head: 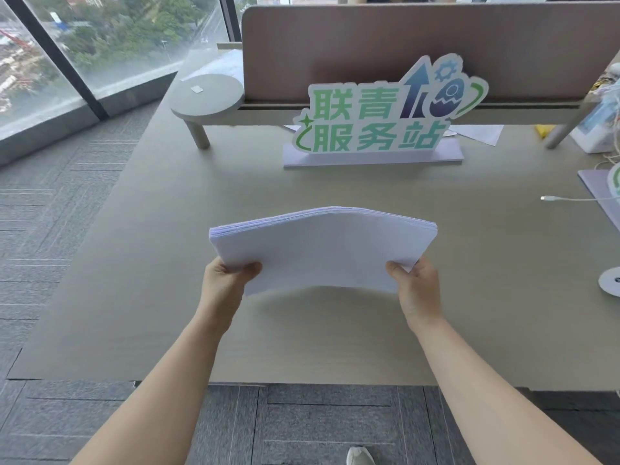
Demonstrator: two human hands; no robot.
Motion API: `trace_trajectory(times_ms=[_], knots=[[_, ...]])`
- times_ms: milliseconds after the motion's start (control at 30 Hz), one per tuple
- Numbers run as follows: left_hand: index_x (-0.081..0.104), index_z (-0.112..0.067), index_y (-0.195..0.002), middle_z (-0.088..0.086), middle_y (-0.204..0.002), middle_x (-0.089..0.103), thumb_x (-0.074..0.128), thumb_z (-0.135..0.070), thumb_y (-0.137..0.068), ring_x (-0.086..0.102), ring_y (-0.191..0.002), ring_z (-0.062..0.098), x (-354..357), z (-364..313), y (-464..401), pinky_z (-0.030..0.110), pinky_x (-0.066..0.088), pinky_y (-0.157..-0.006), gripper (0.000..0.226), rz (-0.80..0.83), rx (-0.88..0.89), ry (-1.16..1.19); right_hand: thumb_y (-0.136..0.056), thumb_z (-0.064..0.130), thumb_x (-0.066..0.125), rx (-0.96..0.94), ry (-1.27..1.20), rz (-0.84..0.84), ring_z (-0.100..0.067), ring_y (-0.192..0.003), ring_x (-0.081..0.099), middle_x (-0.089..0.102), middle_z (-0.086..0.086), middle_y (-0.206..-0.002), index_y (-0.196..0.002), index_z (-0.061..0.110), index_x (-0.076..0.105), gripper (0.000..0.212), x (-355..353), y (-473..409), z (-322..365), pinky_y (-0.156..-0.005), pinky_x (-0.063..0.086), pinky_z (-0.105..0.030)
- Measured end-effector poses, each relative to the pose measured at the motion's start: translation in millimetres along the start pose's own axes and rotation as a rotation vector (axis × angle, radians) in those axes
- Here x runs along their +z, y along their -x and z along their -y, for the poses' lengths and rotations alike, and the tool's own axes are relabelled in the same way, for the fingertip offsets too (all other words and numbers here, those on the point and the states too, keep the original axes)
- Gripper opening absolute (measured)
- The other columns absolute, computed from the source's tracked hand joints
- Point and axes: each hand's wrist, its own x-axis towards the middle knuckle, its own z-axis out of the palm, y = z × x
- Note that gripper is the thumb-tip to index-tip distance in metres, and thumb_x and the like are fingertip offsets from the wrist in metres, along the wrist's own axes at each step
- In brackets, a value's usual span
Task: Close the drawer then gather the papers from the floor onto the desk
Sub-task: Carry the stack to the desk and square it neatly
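A thick stack of white papers (322, 250) hovers just above the middle of the beige desk (151, 263), bowed upward in the centre. My left hand (228, 280) grips the stack's near left corner, thumb on top. My right hand (416, 283) grips the near right corner the same way. A soft shadow lies on the desk under the stack's near edge. No drawer is in view.
A green and white cut-out sign (379, 122) stands behind the stack, before a brown partition (402, 45). A round-ended shelf (208, 95) sits at back left. A white cable (567, 198) and clutter lie at right. Grey carpet (50, 213) and a window lie left.
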Motion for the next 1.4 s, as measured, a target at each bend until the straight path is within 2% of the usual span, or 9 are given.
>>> trace_trajectory(times_ms=[167,367,533,667,767,900,1067,1233,1400], knots=[[0.07,-0.019,-0.085,-0.005,-0.081,0.073,0.078,0.001,-0.068,0.064,-0.078,0.012,0,13,5,0.025,0.048,-0.074,0.028,0.044,-0.119,-0.076,-0.089,0.0,0.06,0.047,0.075,0.054,0.009,-0.075,0.065,0.073,0.024,-0.077,-0.084,0.025,0.07,0.028,2,6,-18,-0.071,0.046,-0.018],[0.069,-0.017,-0.072,0.006,-0.078,0.066,0.078,-0.005,-0.074,0.057,-0.071,0.02,6,19,-3,0.031,0.043,-0.068,0.015,-0.034,-0.11,-0.178,-0.093,0.012,0.059,0.063,0.135,0.052,0.003,-0.092,0.066,0.072,0.014,-0.1,-0.108,0.018,0.07,0.019,2,3,-30,-0.077,0.047,-0.015],[0.07,-0.009,-0.066,0.007,-0.076,0.069,0.076,-0.02,-0.063,0.061,-0.07,0.022,1,13,-8,0.048,0.055,-0.072,0.013,-0.064,-0.115,-0.283,-0.088,0.012,0.063,0.045,0.156,0.009,-0.01,-0.08,0.066,0.072,0.006,-0.088,-0.091,0.021,0.067,0.01,10,-9,-12,-0.075,0.051,-0.03],[0.069,-0.006,-0.073,0.01,-0.079,0.069,0.074,0.002,-0.076,0.063,-0.076,0.025,-5,9,2,0.045,0.054,-0.076,0.009,-0.075,-0.181,-0.17,-0.076,0.022,0.068,0.058,0.152,0.029,-0.019,-0.071,0.062,0.073,-0.006,-0.082,-0.084,0.016,0.068,0.01,10,-24,7,-0.067,0.054,-0.042],[0.069,-0.004,-0.08,0.01,-0.081,0.069,0.073,0.003,-0.077,0.062,-0.075,0.025,-10,8,15,0.033,0.05,-0.068,0.009,-0.089,-0.215,-0.061,-0.084,0.024,0.069,0.12,-0.023,0.034,-0.021,-0.076,0.064,0.071,-0.002,-0.085,-0.09,0.021,0.068,0.007,6,-24,20,-0.063,0.052,-0.031],[0.068,-0.005,-0.082,0.01,-0.079,0.07,0.078,-0.004,-0.061,0.064,-0.074,0.027,-5,7,34,0.035,0.052,-0.072,0.023,-0.164,-0.266,0.121,-0.089,0.04,0.063,0.288,-0.203,0.141,-0.027,-0.068,0.068,0.067,-0.005,-0.092,-0.108,0.014,0.061,0.032,15,-1,26,-0.061,0.049,-0.034],[0.067,-0.002,-0.089,0.01,-0.083,0.071,0.073,-0.01,-0.057,0.065,-0.079,0.028,12,9,54,0.037,0.049,-0.071,0.033,-0.236,-0.302,0.262,-0.096,0.021,0.054,0.3,-0.161,0.34,-0.031,-0.068,0.07,0.071,-0.012,-0.101,-0.112,0.017,0.061,0.018,52,40,34,-0.061,0.05,-0.035],[0.063,-0.008,-0.103,0.005,-0.094,0.072,0.072,0.0,-0.079,0.066,-0.083,0.025,23,14,72,0.032,0.053,-0.068,0.027,-0.318,-0.326,0.398,-0.095,0.006,0.048,0.248,-0.052,0.277,-0.023,-0.056,0.065,0.07,-0.01,-0.087,-0.101,0.01,0.06,0.014,82,55,36,-0.052,0.051,-0.034],[0.067,-0.008,-0.101,0.001,-0.086,0.077,0.081,-0.008,-0.066,0.07,-0.081,0.023,7,13,76,0.034,0.056,-0.068,0.037,-0.306,-0.347,0.429,-0.09,-0.001,0.046,0.144,0.095,0.205,-0.017,-0.06,0.057,0.067,-0.02,-0.075,-0.088,0.001,0.059,0.014,100,53,36,-0.049,0.05,-0.028]])
